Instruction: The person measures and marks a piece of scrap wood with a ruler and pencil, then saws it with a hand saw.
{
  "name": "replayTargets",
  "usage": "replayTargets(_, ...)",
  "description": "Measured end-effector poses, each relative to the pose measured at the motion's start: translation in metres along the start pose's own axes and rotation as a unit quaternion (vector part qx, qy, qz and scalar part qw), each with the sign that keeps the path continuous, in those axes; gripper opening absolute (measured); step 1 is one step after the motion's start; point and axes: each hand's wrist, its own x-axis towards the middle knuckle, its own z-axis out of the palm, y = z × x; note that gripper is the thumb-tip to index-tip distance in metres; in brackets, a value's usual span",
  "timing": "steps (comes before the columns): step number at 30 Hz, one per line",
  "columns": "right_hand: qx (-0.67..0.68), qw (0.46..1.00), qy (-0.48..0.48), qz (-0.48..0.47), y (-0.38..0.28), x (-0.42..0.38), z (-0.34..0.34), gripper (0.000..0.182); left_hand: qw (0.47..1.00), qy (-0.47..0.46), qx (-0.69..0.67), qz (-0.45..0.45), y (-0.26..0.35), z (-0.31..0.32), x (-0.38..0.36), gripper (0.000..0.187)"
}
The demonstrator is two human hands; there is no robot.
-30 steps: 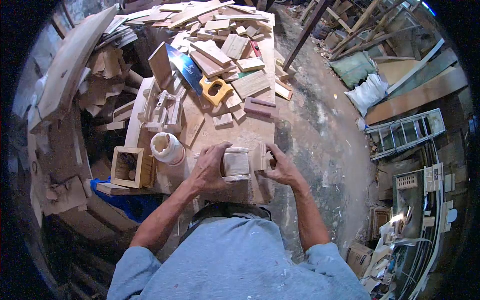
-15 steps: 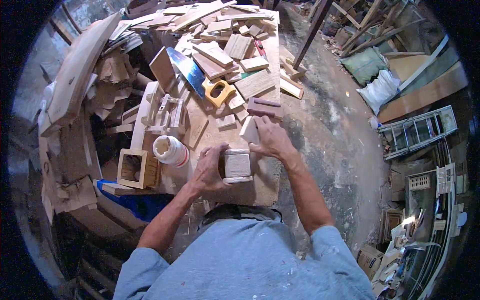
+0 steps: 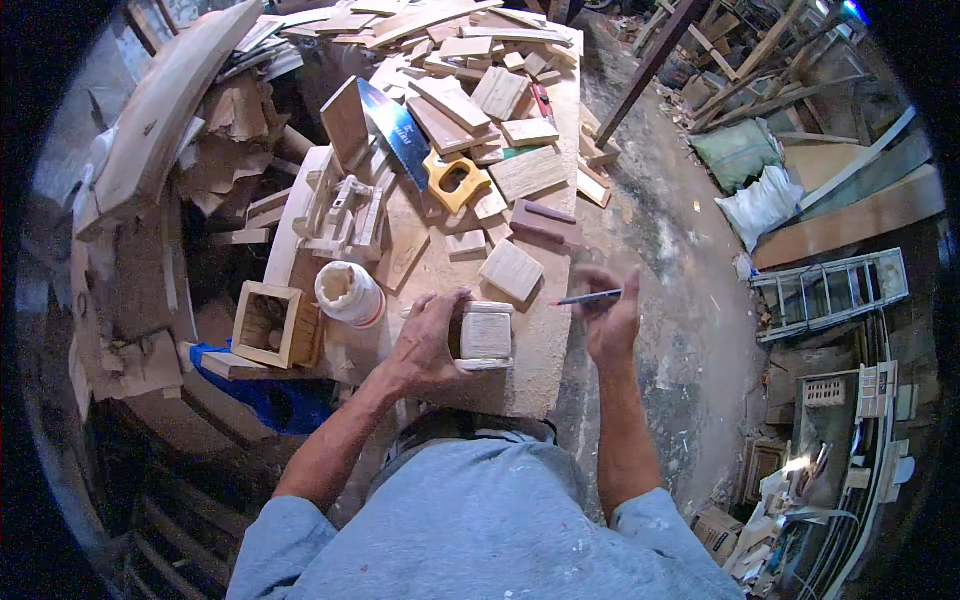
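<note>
My left hand (image 3: 425, 342) grips a small wooden box (image 3: 487, 334) from its left side, pressing it onto the workbench (image 3: 525, 375) near the front edge. Off the bench's right edge, my right hand (image 3: 611, 318) holds a pencil (image 3: 588, 297) whose tip points left toward the bench. A square wooden tile (image 3: 511, 270) lies flat just beyond the box, apart from both hands.
A glue jar (image 3: 349, 294) and an open wooden frame box (image 3: 268, 324) stand left of my left hand. A handsaw with a yellow handle (image 3: 455, 180) and several offcuts crowd the far bench. Planks, sacks (image 3: 765, 200) and a ladder (image 3: 830, 285) lie on the floor at right.
My right hand set the square wooden tile down on the bench, drew back to the right and now holds a pencil. The left hand stayed on the small box.
</note>
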Motion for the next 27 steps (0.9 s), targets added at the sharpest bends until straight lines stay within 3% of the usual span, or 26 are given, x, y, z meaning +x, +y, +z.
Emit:
replayTargets(3,-0.101,0.993,-0.032,0.056,0.004,-0.030,-0.012,0.065,1.000,-0.015,-0.017,-0.020,0.000,0.000,0.000,0.114)
replayTargets(7,-0.114,0.991,-0.054,0.045,0.028,-0.048,0.002,0.030,1.000,-0.002,-0.012,-0.015,0.006,-0.003,0.001,0.113)
replayTargets(9,-0.094,0.992,-0.089,0.013,0.044,-0.044,-0.009,0.024,1.000,-0.007,-0.012,-0.023,0.011,-0.006,0.001,0.112)
replayTargets(15,-0.113,0.988,-0.101,0.025,0.054,-0.044,-0.011,0.018,1.000,0.001,0.006,0.028,0.002,-0.003,0.001,0.106)
replayTargets(24,-0.170,0.980,-0.102,0.013,0.055,-0.047,-0.004,0.019,0.999,-0.012,0.021,0.025,-0.004,0.002,0.003,0.102)
replayTargets(27,-0.168,0.978,-0.119,0.002,0.059,-0.046,-0.006,0.019,0.999,-0.007,0.022,0.031,0.001,-0.001,0.003,0.093)
